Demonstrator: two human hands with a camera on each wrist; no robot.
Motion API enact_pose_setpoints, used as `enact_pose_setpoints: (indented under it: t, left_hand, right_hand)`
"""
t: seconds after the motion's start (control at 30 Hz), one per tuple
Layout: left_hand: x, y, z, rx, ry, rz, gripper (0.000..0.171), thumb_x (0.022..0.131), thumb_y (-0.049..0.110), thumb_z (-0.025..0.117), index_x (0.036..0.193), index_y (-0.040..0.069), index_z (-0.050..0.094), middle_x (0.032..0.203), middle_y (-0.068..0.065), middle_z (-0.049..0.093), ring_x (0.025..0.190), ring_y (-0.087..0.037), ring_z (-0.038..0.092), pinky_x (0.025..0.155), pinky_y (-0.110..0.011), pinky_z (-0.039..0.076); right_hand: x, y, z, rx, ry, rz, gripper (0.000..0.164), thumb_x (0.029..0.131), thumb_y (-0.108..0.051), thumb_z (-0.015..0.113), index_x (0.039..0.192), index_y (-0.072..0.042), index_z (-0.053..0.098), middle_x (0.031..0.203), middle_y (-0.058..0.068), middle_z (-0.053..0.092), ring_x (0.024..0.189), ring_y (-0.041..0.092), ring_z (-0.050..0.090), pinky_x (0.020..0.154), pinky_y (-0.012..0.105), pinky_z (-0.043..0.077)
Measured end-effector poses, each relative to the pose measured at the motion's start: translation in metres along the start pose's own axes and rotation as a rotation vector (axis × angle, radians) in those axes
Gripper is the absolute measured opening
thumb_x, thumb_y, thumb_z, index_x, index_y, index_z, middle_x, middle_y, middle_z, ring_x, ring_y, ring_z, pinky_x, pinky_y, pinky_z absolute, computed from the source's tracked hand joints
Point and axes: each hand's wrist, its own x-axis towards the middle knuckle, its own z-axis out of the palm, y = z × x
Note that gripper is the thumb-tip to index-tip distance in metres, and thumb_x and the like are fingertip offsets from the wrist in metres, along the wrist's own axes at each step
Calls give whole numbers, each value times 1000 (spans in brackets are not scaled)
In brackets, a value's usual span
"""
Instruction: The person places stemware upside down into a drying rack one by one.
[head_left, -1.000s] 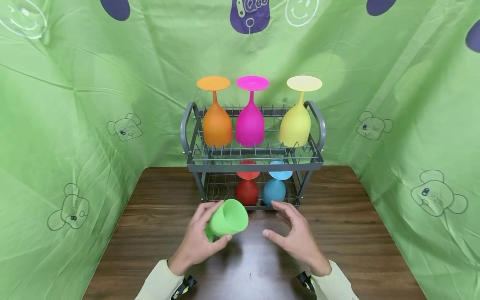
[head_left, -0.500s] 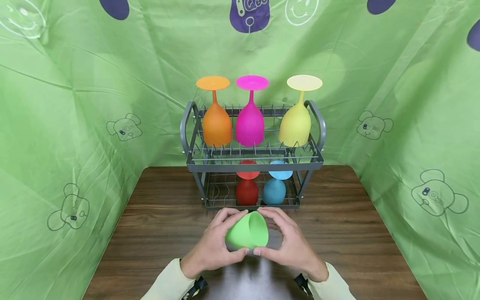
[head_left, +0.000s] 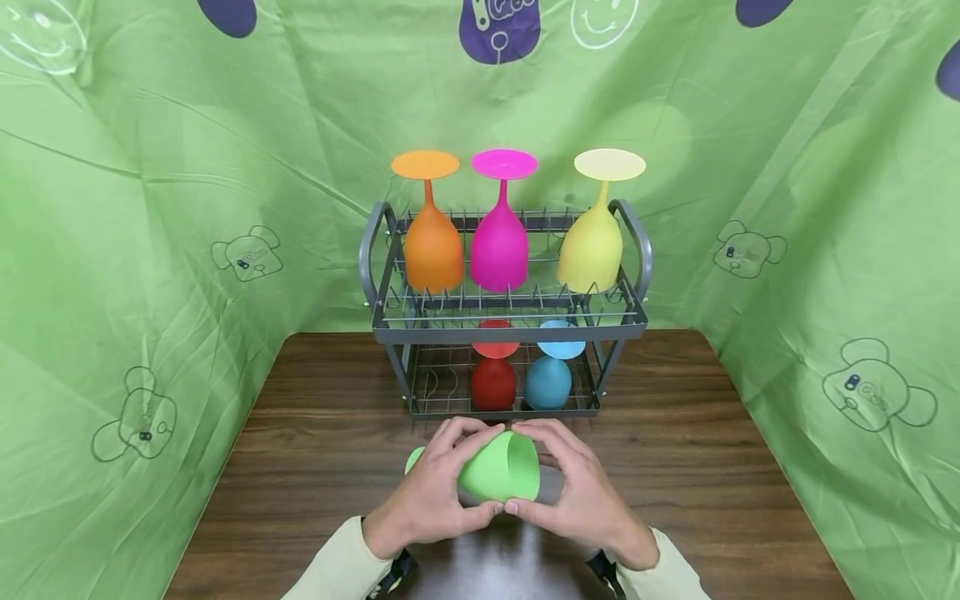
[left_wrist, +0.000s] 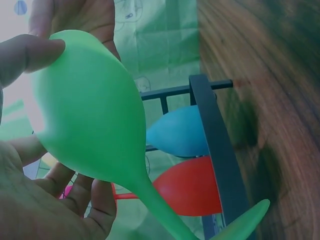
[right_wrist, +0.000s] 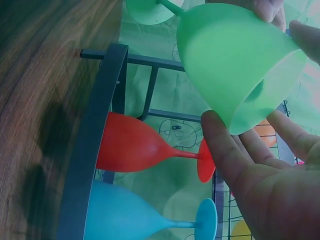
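Observation:
A green wine goblet (head_left: 483,471) lies sideways in the air above the table, its mouth facing right and its foot out to the left. Around the bowl, my left hand (head_left: 423,492) grips with fingers above and thumb below. At the rim, my right hand (head_left: 588,496) holds it between fingertips and thumb. The two thumbs nearly meet in the head view. The left wrist view shows the bowl, stem and tilted foot of the goblet (left_wrist: 90,110). In the right wrist view, fingertips (right_wrist: 212,122) touch the rim. Part of the stem is hidden by my left hand.
Behind the hands stands a grey two-tier dish rack (head_left: 510,335). Upside down on top are orange (head_left: 433,254), magenta (head_left: 499,254) and yellow goblets (head_left: 590,254). Red (head_left: 493,386) and blue goblets (head_left: 548,384) stand inverted below. Green cloth (head_left: 150,275) surrounds the wooden table (head_left: 300,433).
My left hand has moved right with the green goblet, turning its mouth to the right. My right hand, apart from it a second ago, has come in and taken hold of the rim.

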Motion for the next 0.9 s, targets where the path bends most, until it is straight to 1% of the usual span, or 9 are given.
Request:
enact_pose_setpoints:
  t: [0.17,0.27,0.37,0.4,0.47,0.57,0.67,0.77,0.9]
  left_hand:
    - [1,1,-2,4,14,-13,90,76,38,93,156,23,54,144,10,51,126,-9,50,95,-35,56]
    - [-2,0,-2,-42,33,-41,89,77,37,92,156,25,53,147,8,50,132,-13,49,98,-37,56]
    - [-7,-1,-2,-83,87,-63,86,79,36,91,155,28,53,148,7,50,135,-16,50,102,-42,53]
    - [-9,-2,-1,-97,112,-68,84,80,35,90,155,29,52,149,6,51,136,-16,50,102,-42,53]
    - [-14,-3,2,-113,179,-64,80,82,33,89,154,27,54,149,4,52,134,-17,53,99,-43,54]
    - [-19,-3,6,-154,281,-45,75,83,28,88,151,23,57,148,0,55,131,-18,55,94,-40,57]
    - [-23,-2,11,-191,374,5,72,80,19,88,147,15,60,145,-6,59,130,-21,57,93,-38,57]
    - [-27,0,16,-229,437,57,71,77,12,87,143,8,63,140,-11,62,127,-22,60,92,-35,58]
    - [-33,1,25,-318,489,104,66,76,3,86,138,0,64,132,-18,64,123,-22,63,92,-33,60]
  right_hand:
    - [0,2,0,35,12,18,81,81,-34,94,150,-21,54,147,2,57,130,20,61,97,38,63]
    - [0,5,0,60,29,27,81,81,-33,94,150,-20,55,147,-1,57,131,20,61,98,38,62]
    - [-1,8,0,95,55,39,80,81,-30,94,150,-20,55,146,1,57,130,21,61,98,36,62]
    - [0,9,-1,120,62,44,80,81,-27,94,150,-19,55,147,3,57,130,21,60,98,36,62]
    - [0,11,-1,169,72,55,79,82,-22,94,151,-17,55,147,6,56,130,23,61,97,36,62]
    - [1,15,-1,241,81,71,78,83,-14,92,151,-15,54,148,10,55,130,26,61,98,38,62]
    - [3,16,0,286,86,88,78,85,-10,89,153,-17,52,147,11,55,129,27,63,99,39,62]
    - [3,17,1,323,98,104,78,86,-7,87,154,-17,50,145,13,55,127,27,64,100,38,61]
    - [4,17,2,360,123,117,77,87,-2,85,154,-14,49,144,14,55,126,24,64,101,35,60]
